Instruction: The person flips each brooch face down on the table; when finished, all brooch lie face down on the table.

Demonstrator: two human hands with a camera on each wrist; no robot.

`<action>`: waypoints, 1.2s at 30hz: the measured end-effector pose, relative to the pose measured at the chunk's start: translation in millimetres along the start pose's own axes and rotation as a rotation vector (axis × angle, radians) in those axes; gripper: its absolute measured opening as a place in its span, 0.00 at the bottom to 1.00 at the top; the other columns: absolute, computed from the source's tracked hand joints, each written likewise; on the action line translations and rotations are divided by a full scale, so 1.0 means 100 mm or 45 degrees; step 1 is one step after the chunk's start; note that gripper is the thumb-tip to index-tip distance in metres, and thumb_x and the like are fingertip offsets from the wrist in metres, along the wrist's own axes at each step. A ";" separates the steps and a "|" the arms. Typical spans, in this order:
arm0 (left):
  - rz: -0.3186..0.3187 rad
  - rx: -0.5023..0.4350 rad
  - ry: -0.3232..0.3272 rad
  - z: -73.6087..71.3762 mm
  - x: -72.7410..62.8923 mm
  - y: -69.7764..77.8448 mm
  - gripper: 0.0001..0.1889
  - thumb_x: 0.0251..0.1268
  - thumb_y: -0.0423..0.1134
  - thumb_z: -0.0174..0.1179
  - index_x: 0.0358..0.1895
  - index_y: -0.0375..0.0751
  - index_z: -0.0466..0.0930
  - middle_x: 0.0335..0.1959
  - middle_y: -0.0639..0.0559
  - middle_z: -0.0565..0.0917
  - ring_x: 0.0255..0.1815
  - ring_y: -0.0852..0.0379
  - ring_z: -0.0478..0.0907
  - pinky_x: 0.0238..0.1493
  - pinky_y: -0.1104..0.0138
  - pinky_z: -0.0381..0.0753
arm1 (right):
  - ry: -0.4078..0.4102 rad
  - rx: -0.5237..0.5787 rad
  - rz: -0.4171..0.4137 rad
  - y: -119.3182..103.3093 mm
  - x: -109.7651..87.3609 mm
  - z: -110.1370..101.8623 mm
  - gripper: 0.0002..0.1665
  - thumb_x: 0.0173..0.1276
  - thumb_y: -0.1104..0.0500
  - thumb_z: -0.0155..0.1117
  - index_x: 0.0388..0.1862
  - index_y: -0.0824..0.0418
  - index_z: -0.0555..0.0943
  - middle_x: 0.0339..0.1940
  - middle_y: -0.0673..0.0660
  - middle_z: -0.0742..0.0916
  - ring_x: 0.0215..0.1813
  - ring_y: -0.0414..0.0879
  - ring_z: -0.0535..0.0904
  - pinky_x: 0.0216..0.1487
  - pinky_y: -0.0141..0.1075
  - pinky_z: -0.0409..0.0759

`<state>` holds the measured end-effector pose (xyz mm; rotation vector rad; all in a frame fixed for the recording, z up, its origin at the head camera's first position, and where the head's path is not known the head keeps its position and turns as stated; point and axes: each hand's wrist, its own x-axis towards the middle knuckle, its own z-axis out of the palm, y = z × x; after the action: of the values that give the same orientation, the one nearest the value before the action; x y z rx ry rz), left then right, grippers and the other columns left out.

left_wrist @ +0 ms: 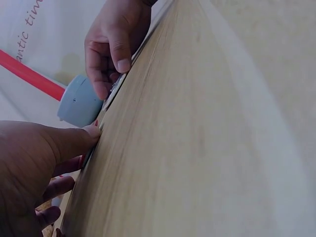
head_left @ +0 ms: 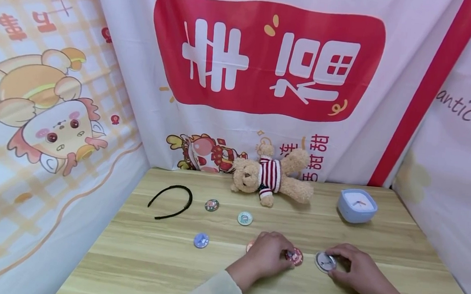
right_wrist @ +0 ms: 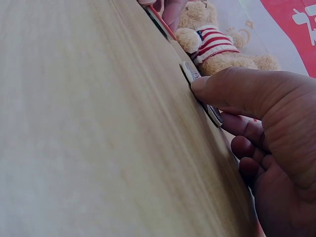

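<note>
A red round badge lies on the table, and my left hand pinches it at its left side with thumb and fingers. To the right, my right hand pinches a second badge by its edge; that one is face down, with its silver back and pin showing. In the right wrist view the thumb presses on this badge's back near the tabletop. Another badge, reddish, is mostly hidden behind my left hand.
A blue badge, a teal one and a dark one lie to the left. Beyond are a black headband, a teddy bear against the back cloth and a light blue clock at the right.
</note>
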<state>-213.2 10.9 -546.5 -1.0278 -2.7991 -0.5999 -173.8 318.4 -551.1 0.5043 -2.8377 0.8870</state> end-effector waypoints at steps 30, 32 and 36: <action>0.047 -0.014 0.012 0.00 -0.05 -0.04 0.09 0.68 0.54 0.76 0.49 0.67 0.93 0.53 0.77 0.90 0.64 0.68 0.82 0.74 0.54 0.73 | 0.003 -0.007 -0.234 -0.49 0.30 0.35 0.21 0.59 0.53 0.88 0.51 0.42 0.92 0.47 0.36 0.90 0.53 0.39 0.83 0.58 0.44 0.87; 0.045 -0.020 0.005 0.00 -0.05 -0.03 0.08 0.68 0.55 0.75 0.48 0.67 0.93 0.53 0.77 0.90 0.64 0.69 0.82 0.74 0.53 0.73 | 0.000 0.001 -0.257 -0.52 0.31 0.38 0.19 0.61 0.54 0.87 0.50 0.41 0.92 0.46 0.35 0.90 0.52 0.37 0.83 0.57 0.42 0.87; 0.046 -0.022 0.001 0.01 -0.05 -0.03 0.07 0.69 0.55 0.74 0.48 0.68 0.93 0.54 0.79 0.90 0.65 0.68 0.82 0.75 0.54 0.72 | -0.019 -0.003 -0.254 -0.54 0.34 0.39 0.18 0.62 0.54 0.86 0.49 0.40 0.92 0.46 0.33 0.90 0.52 0.35 0.83 0.57 0.42 0.88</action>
<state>-211.3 5.7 -549.3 -1.0787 -2.7728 -0.6209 -187.1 244.8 -547.4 0.7810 -2.7395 0.8454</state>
